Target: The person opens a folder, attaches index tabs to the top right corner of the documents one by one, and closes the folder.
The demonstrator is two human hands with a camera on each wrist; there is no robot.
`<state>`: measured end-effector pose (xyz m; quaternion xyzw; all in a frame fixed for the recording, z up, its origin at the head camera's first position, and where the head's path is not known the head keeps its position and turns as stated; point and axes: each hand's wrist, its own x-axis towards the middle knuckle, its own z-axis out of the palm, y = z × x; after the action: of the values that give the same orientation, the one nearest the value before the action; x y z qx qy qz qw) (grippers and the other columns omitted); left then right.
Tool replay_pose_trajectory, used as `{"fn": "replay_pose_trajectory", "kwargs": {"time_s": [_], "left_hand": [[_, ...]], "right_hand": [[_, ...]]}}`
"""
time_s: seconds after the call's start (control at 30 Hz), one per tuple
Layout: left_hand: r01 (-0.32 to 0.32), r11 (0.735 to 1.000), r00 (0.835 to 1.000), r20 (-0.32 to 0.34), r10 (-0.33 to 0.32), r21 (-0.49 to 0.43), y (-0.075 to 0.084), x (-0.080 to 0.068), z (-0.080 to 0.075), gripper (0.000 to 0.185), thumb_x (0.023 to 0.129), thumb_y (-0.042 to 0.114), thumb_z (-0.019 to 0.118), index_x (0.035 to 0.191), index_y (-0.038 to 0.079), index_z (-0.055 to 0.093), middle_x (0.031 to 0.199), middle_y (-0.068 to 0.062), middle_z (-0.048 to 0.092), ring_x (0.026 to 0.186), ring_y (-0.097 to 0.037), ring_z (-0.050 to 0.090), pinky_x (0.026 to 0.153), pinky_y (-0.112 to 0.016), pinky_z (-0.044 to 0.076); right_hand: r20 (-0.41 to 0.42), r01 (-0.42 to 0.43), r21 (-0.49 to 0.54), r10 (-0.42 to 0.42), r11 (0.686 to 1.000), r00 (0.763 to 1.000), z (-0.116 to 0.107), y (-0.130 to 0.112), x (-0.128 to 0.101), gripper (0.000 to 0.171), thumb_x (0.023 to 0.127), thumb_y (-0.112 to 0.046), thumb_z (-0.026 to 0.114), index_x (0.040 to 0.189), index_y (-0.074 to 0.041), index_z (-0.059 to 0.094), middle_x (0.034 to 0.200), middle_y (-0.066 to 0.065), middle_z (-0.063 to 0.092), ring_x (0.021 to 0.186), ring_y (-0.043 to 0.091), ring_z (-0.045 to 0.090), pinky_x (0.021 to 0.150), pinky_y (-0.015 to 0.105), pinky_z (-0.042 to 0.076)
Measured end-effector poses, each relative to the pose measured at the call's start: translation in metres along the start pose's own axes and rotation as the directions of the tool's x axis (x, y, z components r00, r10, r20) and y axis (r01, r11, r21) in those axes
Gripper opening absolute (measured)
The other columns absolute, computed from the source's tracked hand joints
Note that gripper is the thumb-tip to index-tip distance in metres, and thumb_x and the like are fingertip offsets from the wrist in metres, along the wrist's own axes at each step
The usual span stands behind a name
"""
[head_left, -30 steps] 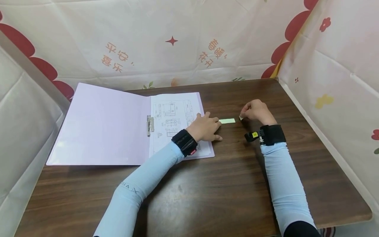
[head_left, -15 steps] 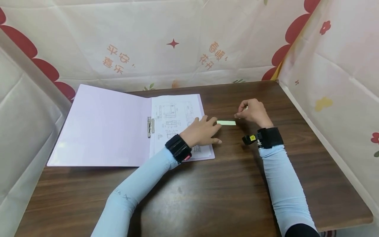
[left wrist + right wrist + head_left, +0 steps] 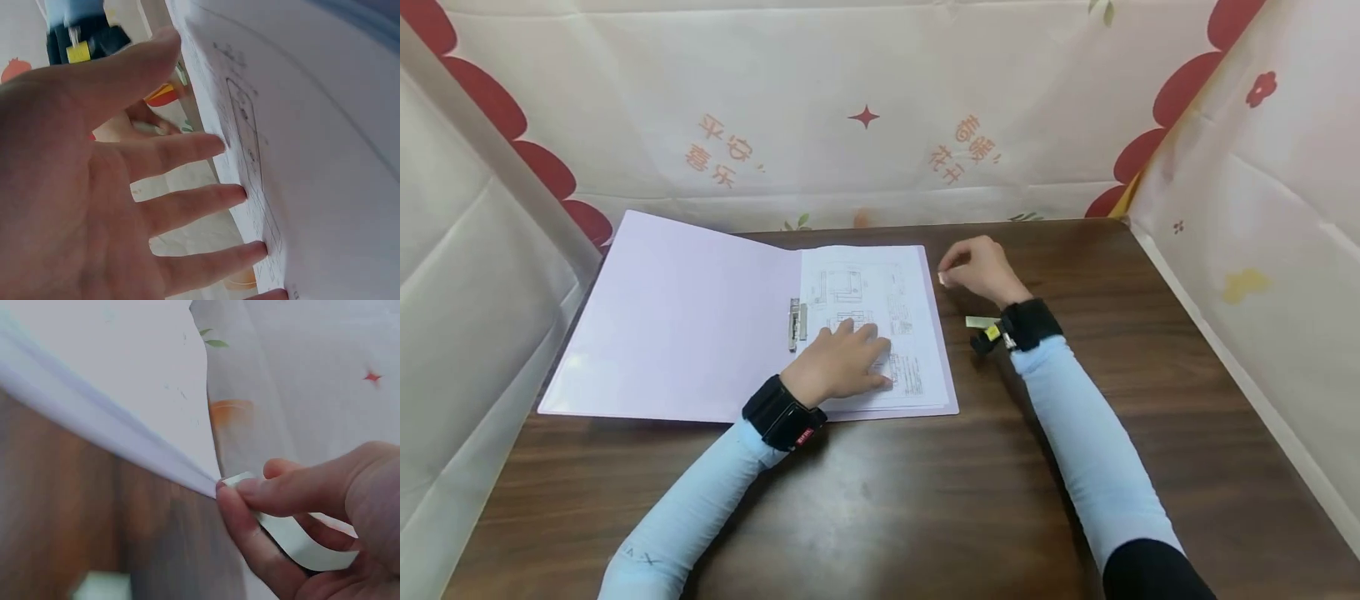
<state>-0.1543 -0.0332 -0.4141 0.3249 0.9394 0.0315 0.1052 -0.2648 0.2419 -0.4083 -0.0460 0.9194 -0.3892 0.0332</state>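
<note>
Lilac card lay spread flat on the brown table [image 3: 925, 500]: the folder [image 3: 685, 325] was open, with the sheet of drawings [image 3: 880, 321] sitting on its right half. As I judged it, the work was partway through. A small pale sticky strip [image 3: 294, 540] was already in my fingers, brought up to the right edge of the sheet near its top, but it was not stuck down yet; pressing it onto the paper was what remained. The rest of the strips, a pale green pad [image 3: 979, 322], lay on the table just beside my right wrist.

My left hand [image 3: 842, 362] lay open, fingers straight and spread, pressing the sheet flat against the folder. My right hand [image 3: 977, 268] was curled, thumb and forefinger pinching the strip at one end, its free end trailing back toward my palm.
</note>
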Motion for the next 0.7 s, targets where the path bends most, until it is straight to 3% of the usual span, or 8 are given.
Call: {"fn": "replay_pose_trajectory", "kwargs": {"time_s": [0.2, 0.47, 0.7], "left_hand": [[-0.006, 1.000, 1.000, 0.025, 0.006, -0.003, 0.001, 0.003, 0.005, 0.061, 0.095, 0.056, 0.066, 0.146, 0.023, 0.056, 0.156, -0.007, 0.051, 0.134, -0.036, 0.051, 0.108, -0.062, 0.044], [-0.001, 1.000, 1.000, 0.029, 0.001, 0.006, 0.001, 0.006, 0.006, 0.070, 0.091, 0.059, 0.070, 0.149, 0.021, 0.055, 0.160, -0.008, 0.047, 0.140, -0.040, 0.048, 0.110, -0.064, 0.043], [0.009, 1.000, 1.000, 0.025, -0.010, 0.023, -0.005, 0.004, 0.004, 0.070, 0.090, 0.059, 0.072, 0.146, 0.019, 0.058, 0.155, -0.010, 0.051, 0.134, -0.041, 0.051, 0.105, -0.061, 0.047]], "right_hand": [[0.024, -0.104, 0.098, 0.102, 0.990, 0.994, 0.015, -0.003, 0.045, 0.017, 0.094, -0.007, 0.074, 0.111, -0.003, 0.077, 0.125, 0.016, 0.068, 0.102, 0.029, 0.073, 0.100, 0.043, 0.056], [0.007, -0.192, 0.167, 0.193, 0.967, 0.981, 0.024, -0.003, 0.075, 0.020, 0.096, -0.011, 0.073, 0.114, -0.003, 0.076, 0.125, 0.015, 0.066, 0.097, 0.022, 0.070, 0.086, 0.027, 0.059], [-0.028, -0.233, 0.117, 0.238, 0.965, 0.971, 0.036, -0.016, 0.094, 0.022, 0.094, -0.015, 0.076, 0.113, -0.004, 0.078, 0.132, 0.012, 0.064, 0.107, 0.026, 0.060, 0.087, 0.031, 0.055]]}}
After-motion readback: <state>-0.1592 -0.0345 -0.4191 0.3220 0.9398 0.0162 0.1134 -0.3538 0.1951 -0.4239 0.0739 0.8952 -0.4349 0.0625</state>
